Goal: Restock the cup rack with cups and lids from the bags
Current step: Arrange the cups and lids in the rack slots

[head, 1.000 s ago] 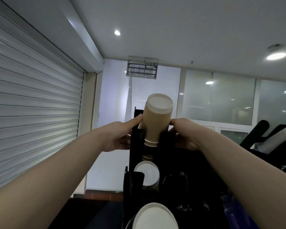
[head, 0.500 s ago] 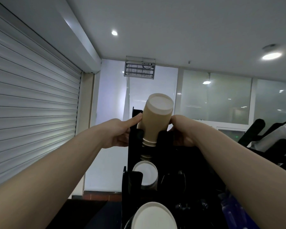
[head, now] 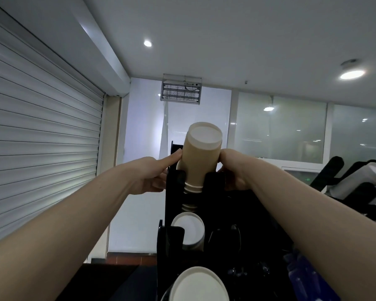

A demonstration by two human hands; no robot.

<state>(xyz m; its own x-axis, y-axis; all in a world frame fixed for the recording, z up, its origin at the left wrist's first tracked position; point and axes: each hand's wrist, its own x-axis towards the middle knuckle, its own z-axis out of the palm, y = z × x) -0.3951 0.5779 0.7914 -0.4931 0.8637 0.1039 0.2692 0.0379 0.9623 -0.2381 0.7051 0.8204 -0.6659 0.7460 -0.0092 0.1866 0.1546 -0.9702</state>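
Nearest, white lids point(head: 199, 283) sit in the black rack point(head: 217, 213). In its far top slot leans the brown cup stack point(head: 201, 155). My left grip point(head: 152, 177) presses one straight finger against it, and my right grip point(head: 232, 168) curls round it.

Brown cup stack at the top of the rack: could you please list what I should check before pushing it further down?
1. Brown cup stack entered in the top slot of the cup rack: ok, its rims sit between the black walls.
2. Stack in line with the slot: cannot tell; it seems to lean right, but there is only one wide-angle view.
3. Left hand steadying: ok, a straight finger touches the stack's left side.
4. Right hand steadying: ok, it lies against the right side; its fingertips are hidden.
5. Room below in the slot: cannot tell; more cup rims show lower down, in the dark.
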